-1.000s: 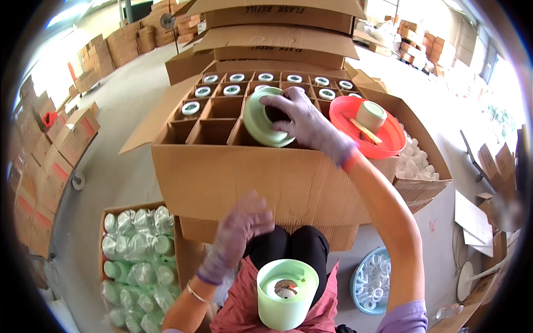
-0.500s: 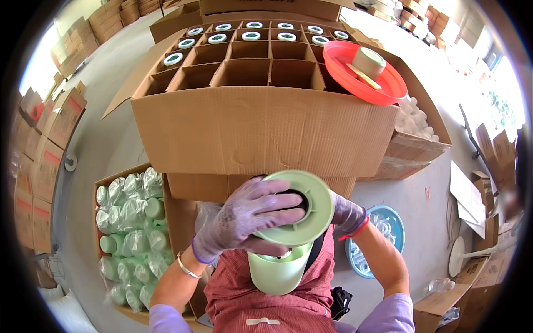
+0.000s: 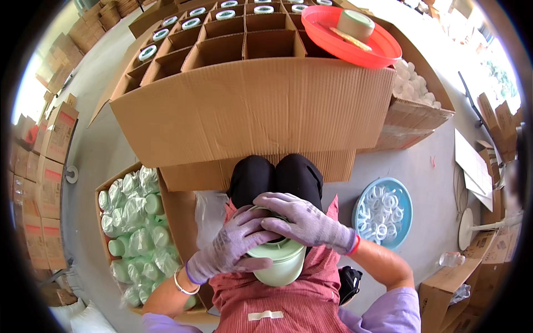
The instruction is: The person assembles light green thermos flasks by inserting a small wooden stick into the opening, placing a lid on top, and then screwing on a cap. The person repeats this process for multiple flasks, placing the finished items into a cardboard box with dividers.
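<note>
A pale green pot (image 3: 284, 272) stands between my forearms at my lap. Over its mouth lies a wide green lid (image 3: 282, 251) with a dark centre opening, mostly covered by my fingers. My left hand (image 3: 236, 242), in a grey glove, curls round the lid's left side, its thumb along the near edge. From the right, my gloved right hand (image 3: 305, 221) is closed over the lid's far side and top, its fingertips meeting the left hand's. The pot's lower front shows below both hands.
Ahead stands a large divided carton (image 3: 250, 111) holding several white-rimmed items, with a red basin (image 3: 383, 53) on its right corner. A carton of wrapped green pots (image 3: 136, 213) sits left. To the right is a blue basin (image 3: 408, 213) of clear rings.
The green lid, tilted up above the pot before, now lies flatter over its mouth. My right hand has come from behind the lid onto its top. The view has shifted, showing my knees.
</note>
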Demonstrator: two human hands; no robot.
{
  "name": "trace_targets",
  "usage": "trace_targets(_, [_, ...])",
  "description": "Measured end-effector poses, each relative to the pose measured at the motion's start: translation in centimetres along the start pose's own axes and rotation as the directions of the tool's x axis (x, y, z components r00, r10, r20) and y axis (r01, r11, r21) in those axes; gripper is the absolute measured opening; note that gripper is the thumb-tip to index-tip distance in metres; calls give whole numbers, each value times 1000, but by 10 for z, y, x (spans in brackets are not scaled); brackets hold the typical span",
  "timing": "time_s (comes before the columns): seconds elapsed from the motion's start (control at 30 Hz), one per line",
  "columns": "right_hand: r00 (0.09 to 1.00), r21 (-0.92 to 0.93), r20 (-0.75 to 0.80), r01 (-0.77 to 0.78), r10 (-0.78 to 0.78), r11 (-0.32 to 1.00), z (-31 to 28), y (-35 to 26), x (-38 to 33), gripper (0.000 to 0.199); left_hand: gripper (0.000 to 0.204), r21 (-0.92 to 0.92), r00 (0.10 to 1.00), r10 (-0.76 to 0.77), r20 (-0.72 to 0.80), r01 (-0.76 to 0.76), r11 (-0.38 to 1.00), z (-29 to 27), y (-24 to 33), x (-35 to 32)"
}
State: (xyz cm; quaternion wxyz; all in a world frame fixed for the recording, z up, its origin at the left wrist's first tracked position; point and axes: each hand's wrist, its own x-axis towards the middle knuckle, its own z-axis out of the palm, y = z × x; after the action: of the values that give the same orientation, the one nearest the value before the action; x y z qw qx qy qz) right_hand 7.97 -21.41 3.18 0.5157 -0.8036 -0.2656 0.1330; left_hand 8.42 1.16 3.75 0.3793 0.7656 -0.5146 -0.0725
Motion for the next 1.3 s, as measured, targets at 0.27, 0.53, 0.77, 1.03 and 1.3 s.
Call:
trace_targets(0.27, [959, 175, 133, 225, -249, 959, -18, 28, 3, 50, 59, 9, 988, -125, -89, 127, 992, 12, 34, 8])
trace_targets(0.53, [969, -275, 9, 238, -246, 931, -51, -12, -121, 47, 43, -655, 780, -618, -96, 418, 629, 99, 8, -28])
trace_targets(0.77, [876, 104, -433, -186, 213, 977, 39, -14, -166, 65, 19, -752, 646, -678, 350, 625, 207, 98, 1, -26])
trace_targets(1.03, [892, -350, -56, 404, -449, 845, 24, -20, -114, 67, 44, -499, 759, -359, 543, 635, 590, 86, -21, -25])
trace_targets(1.3, [837, 333, -397, -251, 377, 909, -7, -14, -112, 53, 20, -320, 878, -289, -382, 168, 933, 44, 31, 3])
